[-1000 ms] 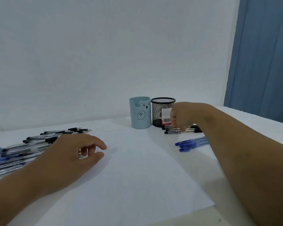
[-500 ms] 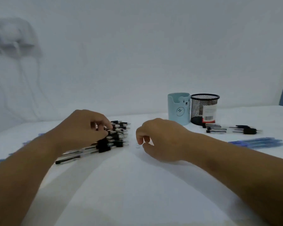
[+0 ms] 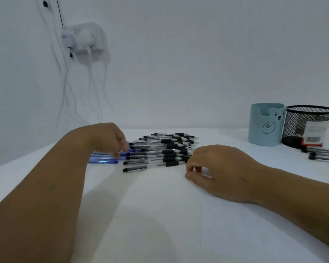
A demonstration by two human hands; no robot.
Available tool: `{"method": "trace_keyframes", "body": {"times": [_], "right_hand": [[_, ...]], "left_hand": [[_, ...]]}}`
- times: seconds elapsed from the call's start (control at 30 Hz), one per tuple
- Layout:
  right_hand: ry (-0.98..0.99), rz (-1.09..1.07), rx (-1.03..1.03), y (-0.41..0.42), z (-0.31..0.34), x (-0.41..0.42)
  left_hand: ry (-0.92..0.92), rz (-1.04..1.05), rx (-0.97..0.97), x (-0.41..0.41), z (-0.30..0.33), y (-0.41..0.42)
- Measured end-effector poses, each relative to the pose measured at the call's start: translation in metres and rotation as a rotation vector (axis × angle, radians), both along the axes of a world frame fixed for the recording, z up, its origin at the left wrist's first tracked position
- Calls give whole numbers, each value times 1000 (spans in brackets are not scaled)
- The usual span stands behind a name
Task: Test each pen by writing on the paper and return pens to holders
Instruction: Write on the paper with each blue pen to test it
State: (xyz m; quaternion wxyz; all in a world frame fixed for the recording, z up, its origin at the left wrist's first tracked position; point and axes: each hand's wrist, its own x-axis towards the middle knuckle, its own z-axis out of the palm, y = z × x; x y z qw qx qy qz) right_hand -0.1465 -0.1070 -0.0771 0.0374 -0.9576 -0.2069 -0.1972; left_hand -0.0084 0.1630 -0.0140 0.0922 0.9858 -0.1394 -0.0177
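Left hand (image 3: 103,137) shifted onto blue pens (image 3: 104,160) (fingers blurred, grip unclear); right hand (image 3: 218,171) loosely curled, empty.

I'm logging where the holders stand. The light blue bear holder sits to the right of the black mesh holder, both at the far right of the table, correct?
Not quite. In the head view the light blue bear holder stands to the left of the black mesh holder, not the right. Both are indeed at the far right of the table.

- We see our left hand (image 3: 110,138) reaching down at the left end of the pen pile (image 3: 163,150).
- Our right hand (image 3: 215,168) rests loosely curled just right of the pile.
- The blue holder (image 3: 265,128) stands far right of it.
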Motion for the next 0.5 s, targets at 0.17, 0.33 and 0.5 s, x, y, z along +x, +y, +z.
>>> {"method": "trace_keyframes", "body": {"times": [0.17, 0.33, 0.5], "right_hand": [[16, 7, 6, 0, 0, 0], [38, 4, 14, 0, 0, -2], [42, 9, 20, -1, 1, -2]], "left_hand": [[58, 37, 70, -2, 3, 2], [43, 52, 60, -3, 0, 2], [67, 38, 22, -2, 0, 5]]}}
